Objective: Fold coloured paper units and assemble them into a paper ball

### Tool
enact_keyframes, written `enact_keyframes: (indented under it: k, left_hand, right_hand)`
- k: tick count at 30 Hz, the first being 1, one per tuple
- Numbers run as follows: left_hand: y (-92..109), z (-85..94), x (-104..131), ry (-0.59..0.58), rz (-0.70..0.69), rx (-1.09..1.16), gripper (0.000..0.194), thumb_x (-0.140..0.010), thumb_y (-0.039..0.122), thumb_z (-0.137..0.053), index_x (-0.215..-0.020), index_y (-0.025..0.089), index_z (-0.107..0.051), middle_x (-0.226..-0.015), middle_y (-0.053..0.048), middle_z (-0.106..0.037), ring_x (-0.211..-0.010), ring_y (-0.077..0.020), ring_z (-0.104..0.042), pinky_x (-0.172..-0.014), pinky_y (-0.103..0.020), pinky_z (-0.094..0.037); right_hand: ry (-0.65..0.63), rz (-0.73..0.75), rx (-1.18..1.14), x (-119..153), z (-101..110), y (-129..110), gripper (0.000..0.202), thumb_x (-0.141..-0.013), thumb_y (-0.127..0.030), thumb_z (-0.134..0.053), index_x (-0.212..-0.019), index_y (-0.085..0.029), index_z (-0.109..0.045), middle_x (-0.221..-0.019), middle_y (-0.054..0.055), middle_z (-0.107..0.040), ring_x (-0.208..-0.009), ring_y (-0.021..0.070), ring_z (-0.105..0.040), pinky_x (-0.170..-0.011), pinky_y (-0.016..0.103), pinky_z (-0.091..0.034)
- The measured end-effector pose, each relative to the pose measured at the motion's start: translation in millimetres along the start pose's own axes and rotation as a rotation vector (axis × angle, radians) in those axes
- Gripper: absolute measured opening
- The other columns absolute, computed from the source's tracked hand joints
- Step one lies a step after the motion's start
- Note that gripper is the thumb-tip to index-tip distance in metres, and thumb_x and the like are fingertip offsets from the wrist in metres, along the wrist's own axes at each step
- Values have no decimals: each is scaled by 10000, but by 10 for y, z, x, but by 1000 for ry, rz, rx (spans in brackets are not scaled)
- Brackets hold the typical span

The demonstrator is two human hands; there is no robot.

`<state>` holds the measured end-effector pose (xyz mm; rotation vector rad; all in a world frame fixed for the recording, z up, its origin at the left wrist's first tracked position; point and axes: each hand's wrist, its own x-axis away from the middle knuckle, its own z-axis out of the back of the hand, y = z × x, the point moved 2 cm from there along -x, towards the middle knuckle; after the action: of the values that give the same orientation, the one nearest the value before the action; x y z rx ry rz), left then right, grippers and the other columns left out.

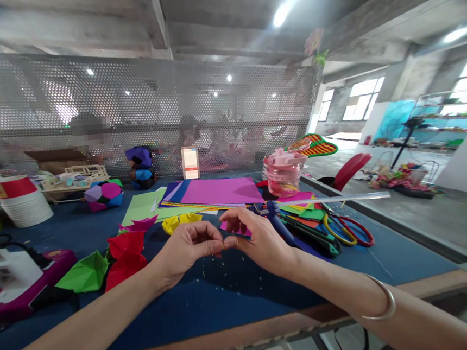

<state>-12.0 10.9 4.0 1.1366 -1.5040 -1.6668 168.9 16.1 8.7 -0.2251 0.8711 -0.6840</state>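
Observation:
My left hand (196, 243) and my right hand (259, 241) meet over the table, thumb tips touching. The left thumb presses against its curled forefinger. My right fingers are bent, with the thumb stretched toward the left one. Anything pinched there is too small or hidden to make out. A magenta paper piece (235, 228) shows behind the right fingers; whether it is touched I cannot tell. Just behind the right hand lies a blue glue gun (279, 226) with a long clear glue stick (337, 199). Left of my hands are folded yellow (176, 223), red (126, 255) and green paper pieces (87, 273).
Coloured paper sheets (222, 190) lie behind my hands. Scissors (347, 230), a green-black cutter (310, 235) and a pink jug (283, 173) stand or lie right. Leftward are a purple power strip (58, 272), stacked paper cups (23, 201) and a paper ball (103, 195). A perforated screen (145, 95) rises behind.

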Motion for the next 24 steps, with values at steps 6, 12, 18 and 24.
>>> enact_keyframes:
  k: [6, 12, 18, 24]
  left_hand:
    - [46, -42, 36, -18, 1, -52, 319, -702, 399, -812, -699, 133, -636, -673, 17, -574, -626, -103, -535, -643, -246, -432]
    - [83, 4, 25, -30, -104, -73, 279, -814, 384, -725, -734, 142, -611, -706, 11, -569, -672, -113, -565, -690, -246, -430]
    - [67, 60, -6, -7, -97, 8, 242, -849, 357, -697, -766, 137, -639, -761, -15, -612, -689, -120, -585, -704, -258, -464]
    - [112, 31, 14, 41, -123, -17, 218, -825, 346, -719, -842, 136, -667, -748, -26, -656, -702, -139, -623, -698, -272, -506]
  right_hand:
    - [1, -2, 21, -8, 17, -17, 348, -880, -423, -685, -1122, -192, -587, -932, 45, -670, -855, 182, -626, -767, 302, -475]
    - [20, -114, -100, -43, 14, 38, 302, -904, -417, -649, -1089, -181, -609, -860, 20, -664, -730, 144, -588, -681, 271, -444]
    - [-82, -276, -498, -48, -98, 118, 365, -910, -493, -601, -1084, -173, -595, -875, 18, -630, -765, 131, -577, -680, 255, -447]
    - [-322, -367, -773, -28, -156, 58, 487, -873, -641, -569, -987, -168, -560, -824, -3, -570, -665, 95, -510, -565, 210, -410]
